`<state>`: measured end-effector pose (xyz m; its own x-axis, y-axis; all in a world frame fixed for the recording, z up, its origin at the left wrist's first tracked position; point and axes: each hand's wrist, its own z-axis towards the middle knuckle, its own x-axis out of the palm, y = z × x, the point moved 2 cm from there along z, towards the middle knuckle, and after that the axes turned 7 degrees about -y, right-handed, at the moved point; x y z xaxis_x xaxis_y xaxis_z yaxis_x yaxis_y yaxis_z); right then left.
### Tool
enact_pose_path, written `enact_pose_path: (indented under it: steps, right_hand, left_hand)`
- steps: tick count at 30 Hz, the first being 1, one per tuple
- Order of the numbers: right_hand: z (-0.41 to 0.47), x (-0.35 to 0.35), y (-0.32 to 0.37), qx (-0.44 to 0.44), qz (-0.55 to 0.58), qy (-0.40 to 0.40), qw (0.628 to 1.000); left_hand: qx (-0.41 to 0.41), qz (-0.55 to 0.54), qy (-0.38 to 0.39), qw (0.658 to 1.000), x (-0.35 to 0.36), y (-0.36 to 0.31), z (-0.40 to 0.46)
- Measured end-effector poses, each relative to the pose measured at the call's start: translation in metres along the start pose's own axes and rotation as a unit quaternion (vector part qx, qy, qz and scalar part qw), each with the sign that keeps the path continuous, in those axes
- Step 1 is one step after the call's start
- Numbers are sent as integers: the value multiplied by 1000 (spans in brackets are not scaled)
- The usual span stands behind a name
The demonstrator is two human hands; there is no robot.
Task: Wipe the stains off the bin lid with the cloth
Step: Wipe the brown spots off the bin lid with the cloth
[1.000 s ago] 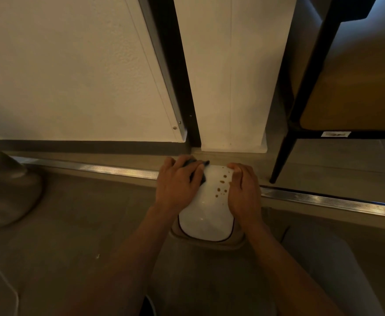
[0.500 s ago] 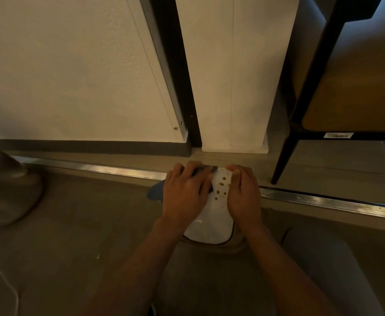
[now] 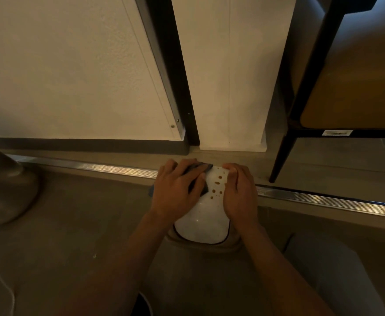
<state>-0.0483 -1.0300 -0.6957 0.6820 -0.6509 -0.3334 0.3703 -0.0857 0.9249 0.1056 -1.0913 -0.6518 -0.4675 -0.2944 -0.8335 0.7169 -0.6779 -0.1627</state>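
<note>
A small bin with a glossy white lid [image 3: 201,224] stands on the floor between my forearms. Several brown stains [image 3: 217,187] dot the far half of the lid. My left hand [image 3: 175,192] lies over a dark cloth [image 3: 198,179] and presses it onto the lid's far left part, just left of the stains; most of the cloth is hidden under the fingers. My right hand [image 3: 240,195] grips the lid's right edge with curled fingers.
A metal floor strip [image 3: 323,199] runs across behind the bin. A white wall and a dark door frame [image 3: 175,87] rise beyond it. A black chair leg [image 3: 280,156] stands to the right, and a rounded grey object [image 3: 2,190] sits at the left.
My left hand with the cloth slid right across the lid and came back left. The blue cloth corner that stuck out at the left half a second ago is now almost hidden.
</note>
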Motion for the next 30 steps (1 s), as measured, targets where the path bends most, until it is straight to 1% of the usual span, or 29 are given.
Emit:
enact_pose_path:
  steps: [1,2,3,5,6,7,9,12,13,14,15,16,18,19,21,23,25,26,28,30]
  right_hand:
    - [0,0,0,-2,-4,0,1000]
    - [0,0,0,-5,-9,-1,1000]
    - [0,0,0,-6,-11,-3,1000]
    - [0,-1,1,-6,-7,-7,1000]
    - [0,-1,1,-3,-4,-9,1000]
    - [1,-1,1,1,0,-11,1000]
    - [1,0,0,8,9,-15,1000]
    - [0,1,0,6,2,-11,1000]
    - [-1,1,0,5,0,-7,1000]
    - [-1,1,1,2,-2,-5,1000]
    - [-1,1,2,-1,-4,-5,1000]
    - [0,0,3,-3,-5,-7,1000]
    - [0,-1,3,-2,-4,-8,1000]
    - [0,-1,2,1,-2,-8,1000]
    - [1,0,0,9,-1,-6,1000]
    - [1,1,0,9,2,-4,1000]
    - [1,1,1,-1,1,-7,1000]
    - [0,1,2,-4,0,-6,1000]
    - [0,0,2,-6,-3,-3,1000]
    - [1,-1,1,1,-3,-1,1000]
  left_hand:
    - [19,-11,-12,1000,-2,5,-5]
    - [15,-17,-13,1000,-3,10,-6]
    - [-16,-19,-3,1000,-3,14,-3]
    - [-114,-10,47,992,2,18,13]
    - [-144,8,76,987,6,17,21]
    - [-148,30,92,984,11,14,27]
    - [-105,58,90,989,12,5,30]
    - [-16,9,29,999,4,2,10]
    - [6,-7,11,1000,2,6,2]
    - [11,-15,4,1000,-1,11,-1]
    - [-7,-16,8,1000,-2,15,1]
    - [-52,-14,27,998,-2,17,7]
    - [-147,6,100,984,9,18,22]
    - [-157,31,126,979,15,16,28]
    - [-106,72,122,984,19,8,32]
    - [-45,36,64,996,16,2,24]
    - [-12,0,8,1000,12,2,14]
    - [-23,-4,-1,1000,10,3,11]
    - [-98,19,8,995,10,3,14]
    - [-184,45,60,980,14,0,23]
